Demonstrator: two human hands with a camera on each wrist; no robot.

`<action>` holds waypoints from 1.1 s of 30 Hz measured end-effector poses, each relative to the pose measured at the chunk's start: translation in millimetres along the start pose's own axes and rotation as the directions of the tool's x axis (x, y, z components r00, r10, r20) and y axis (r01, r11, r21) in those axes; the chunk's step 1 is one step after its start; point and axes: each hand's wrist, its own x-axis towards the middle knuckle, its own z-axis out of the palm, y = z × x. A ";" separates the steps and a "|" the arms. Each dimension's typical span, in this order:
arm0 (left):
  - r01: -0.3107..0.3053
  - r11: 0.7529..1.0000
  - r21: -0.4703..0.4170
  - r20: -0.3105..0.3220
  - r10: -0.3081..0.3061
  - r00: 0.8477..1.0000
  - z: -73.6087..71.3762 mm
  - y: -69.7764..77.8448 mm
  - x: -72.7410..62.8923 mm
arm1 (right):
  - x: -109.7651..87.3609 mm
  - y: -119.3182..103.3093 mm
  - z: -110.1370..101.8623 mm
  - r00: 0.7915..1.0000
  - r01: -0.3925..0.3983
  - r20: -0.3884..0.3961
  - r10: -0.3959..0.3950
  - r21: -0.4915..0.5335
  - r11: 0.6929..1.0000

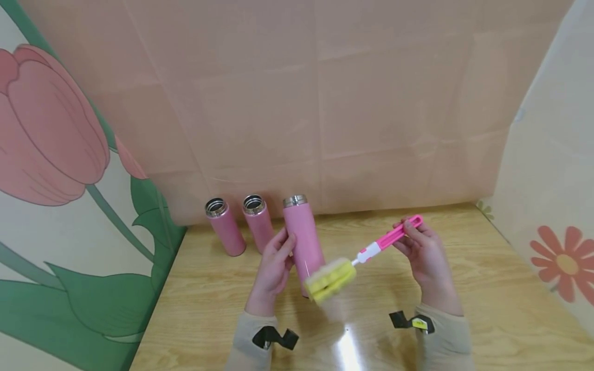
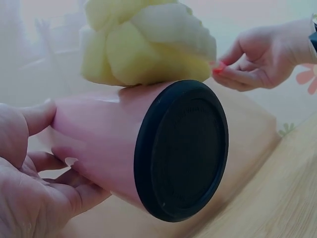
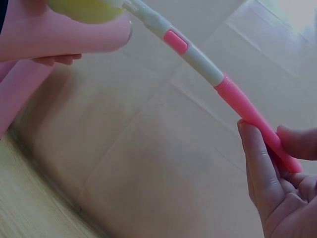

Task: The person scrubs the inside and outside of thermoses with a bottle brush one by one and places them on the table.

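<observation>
My left hand [image 1: 277, 260] grips a pink vacuum bottle [image 1: 303, 234] round its middle, tilted, its steel neck pointing away and its black base [image 2: 190, 151] facing the left wrist camera. In my right hand [image 1: 424, 257], the thumb and fingers pinch the pink handle [image 3: 247, 111] of a bottle brush near its end. The brush's yellow and white sponge head [image 1: 331, 281] points left and overlaps the lower part of the bottle in the head view; in the left wrist view it sits right at the bottle's side. The sponge looks blurred.
Two more pink bottles stand at the back left of the wooden table [image 1: 199, 309], a left one [image 1: 227, 229] and a right one [image 1: 260, 224], both with open mouths. Behind them hangs a pinkish sheet [image 1: 371, 129]. Flower-patterned walls flank the table.
</observation>
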 end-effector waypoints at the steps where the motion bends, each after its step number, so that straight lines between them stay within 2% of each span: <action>1: 0.001 1.000 0.002 0.005 -0.001 1.000 0.1 0.0 -0.2 | 0.0 -0.1 0.0 1.000 0.000 -0.005 0.000 0.005 1.000; 5: 0.007 1.000 0.006 0.022 -0.007 1.000 0.6 -0.2 -0.6 | -0.4 -0.1 1.3 0.999 0.015 -0.041 -0.013 0.029 0.999; 8: 0.010 1.000 0.014 0.026 -0.010 1.000 0.8 -0.4 -0.6 | -0.3 0.1 2.9 0.996 0.037 -0.089 -0.028 0.094 0.995; 13: 0.019 0.999 0.040 0.029 -0.020 0.999 1.5 -0.6 -1.4 | 0.1 -0.6 5.0 0.984 0.076 -0.177 -0.033 0.238 0.968; 20: 0.021 0.997 0.075 0.090 -0.027 0.996 2.3 -1.7 -2.0 | -0.7 -4.2 9.5 0.965 0.132 -0.263 -0.017 0.424 0.896; 24: 0.014 0.997 0.079 0.156 -0.026 0.987 2.7 -3.2 -2.4 | -2.3 -6.6 15.4 0.942 0.187 -0.336 -0.007 0.508 0.841; 28: 0.005 0.997 0.083 0.196 -0.021 0.980 3.9 -4.0 -3.9 | -3.5 -6.8 22.6 0.920 0.240 -0.392 0.000 0.563 0.791; 30: 0.001 0.997 0.080 0.202 -0.017 0.979 5.0 -4.2 -4.3 | -3.7 -6.0 26.3 0.912 0.262 -0.410 -0.010 0.564 0.783; 33: -0.004 0.995 0.102 0.186 -0.015 0.982 6.9 -4.1 -4.3 | -3.7 -4.7 31.5 0.906 0.282 -0.423 -0.032 0.545 0.790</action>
